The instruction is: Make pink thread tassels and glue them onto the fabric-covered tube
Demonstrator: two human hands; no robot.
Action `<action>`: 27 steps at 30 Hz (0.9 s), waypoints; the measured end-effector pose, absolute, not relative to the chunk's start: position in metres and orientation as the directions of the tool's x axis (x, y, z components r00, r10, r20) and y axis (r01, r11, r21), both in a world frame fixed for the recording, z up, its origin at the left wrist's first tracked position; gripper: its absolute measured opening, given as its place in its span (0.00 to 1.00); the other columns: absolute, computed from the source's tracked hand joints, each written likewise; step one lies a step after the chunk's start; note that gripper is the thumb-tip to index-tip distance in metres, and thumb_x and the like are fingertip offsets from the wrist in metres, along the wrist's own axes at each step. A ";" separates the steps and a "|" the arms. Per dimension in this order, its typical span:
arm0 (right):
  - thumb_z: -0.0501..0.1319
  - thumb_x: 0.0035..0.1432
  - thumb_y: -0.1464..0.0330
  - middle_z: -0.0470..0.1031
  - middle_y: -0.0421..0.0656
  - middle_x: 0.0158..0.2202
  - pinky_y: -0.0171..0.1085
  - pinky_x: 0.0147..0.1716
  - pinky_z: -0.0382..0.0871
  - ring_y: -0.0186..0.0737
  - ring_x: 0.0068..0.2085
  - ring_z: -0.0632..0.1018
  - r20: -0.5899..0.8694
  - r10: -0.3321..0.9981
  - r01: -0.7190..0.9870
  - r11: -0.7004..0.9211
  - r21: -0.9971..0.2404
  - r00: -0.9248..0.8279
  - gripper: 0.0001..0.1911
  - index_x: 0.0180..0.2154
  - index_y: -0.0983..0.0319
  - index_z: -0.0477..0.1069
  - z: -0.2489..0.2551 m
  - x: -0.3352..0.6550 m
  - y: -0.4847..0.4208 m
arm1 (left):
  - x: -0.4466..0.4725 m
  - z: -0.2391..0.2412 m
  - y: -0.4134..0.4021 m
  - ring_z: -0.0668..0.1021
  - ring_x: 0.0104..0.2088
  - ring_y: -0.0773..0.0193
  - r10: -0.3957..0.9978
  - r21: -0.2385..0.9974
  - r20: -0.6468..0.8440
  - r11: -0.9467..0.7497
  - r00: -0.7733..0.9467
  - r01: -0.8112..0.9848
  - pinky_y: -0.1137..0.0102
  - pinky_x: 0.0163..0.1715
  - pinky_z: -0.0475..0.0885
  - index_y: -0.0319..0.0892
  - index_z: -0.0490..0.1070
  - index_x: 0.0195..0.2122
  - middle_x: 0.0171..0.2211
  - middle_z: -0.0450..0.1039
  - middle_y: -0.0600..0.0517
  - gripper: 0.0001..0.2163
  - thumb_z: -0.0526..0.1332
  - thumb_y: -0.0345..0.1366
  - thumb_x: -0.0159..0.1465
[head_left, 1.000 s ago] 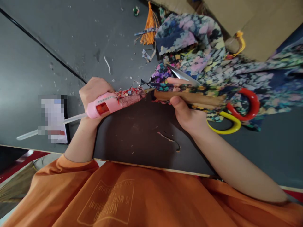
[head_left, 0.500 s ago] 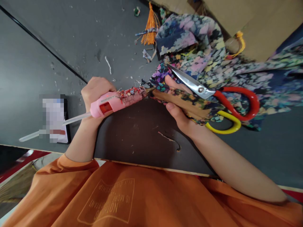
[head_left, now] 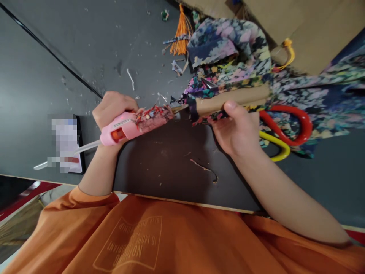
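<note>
On the shirt: "IS MORE" — left hand holds glue gun.

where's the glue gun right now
In the head view, the glue gun is left of centre, in the left hand, pointing toward the cardboard strip.

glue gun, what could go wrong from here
The nozzle points at the cardboard in the right hand; if hot, a slip might burn that hand. Scraps on the glue gun could drop onto the cardboard. The scissors are partly hidden beneath, so that hand might brush the blade.
</note>
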State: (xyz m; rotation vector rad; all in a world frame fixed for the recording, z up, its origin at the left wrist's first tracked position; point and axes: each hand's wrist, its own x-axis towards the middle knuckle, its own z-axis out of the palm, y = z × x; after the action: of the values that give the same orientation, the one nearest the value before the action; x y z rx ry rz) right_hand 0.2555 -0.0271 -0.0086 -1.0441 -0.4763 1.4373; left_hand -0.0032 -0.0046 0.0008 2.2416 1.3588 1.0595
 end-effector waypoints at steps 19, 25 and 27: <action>0.71 0.46 0.70 0.82 0.35 0.31 0.39 0.46 0.80 0.38 0.38 0.84 -0.301 0.953 -0.555 -0.227 -0.800 0.043 0.12 0.34 0.56 0.74 -0.007 0.256 -0.031 | -0.002 0.004 -0.004 0.79 0.30 0.64 0.836 0.540 0.418 -0.543 0.356 0.643 0.60 0.35 0.69 0.49 0.70 0.28 0.26 0.78 0.53 0.11 0.55 0.40 0.68; 0.72 0.46 0.68 0.82 0.35 0.31 0.36 0.42 0.81 0.36 0.38 0.83 -0.300 0.952 -0.528 -0.228 -0.818 0.053 0.13 0.35 0.55 0.74 -0.009 0.256 -0.030 | -0.004 0.002 -0.004 0.78 0.29 0.64 0.818 0.544 0.415 -0.575 0.399 0.612 0.62 0.31 0.67 0.49 0.69 0.29 0.28 0.78 0.54 0.07 0.59 0.35 0.66; 0.73 0.45 0.67 0.82 0.35 0.30 0.34 0.39 0.80 0.35 0.37 0.83 -0.301 0.952 -0.514 -0.228 -0.827 0.062 0.13 0.34 0.56 0.74 -0.009 0.256 -0.030 | -0.003 0.002 -0.004 0.78 0.29 0.65 0.826 0.548 0.396 -0.563 0.401 0.619 0.62 0.31 0.67 0.48 0.69 0.29 0.27 0.77 0.55 0.08 0.59 0.35 0.66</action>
State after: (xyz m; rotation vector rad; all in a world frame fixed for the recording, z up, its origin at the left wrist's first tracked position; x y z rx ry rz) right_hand 0.2564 -0.0300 -0.0094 -1.0583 -0.5684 1.5024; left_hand -0.0027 -0.0036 0.0020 2.3493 1.2568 0.9317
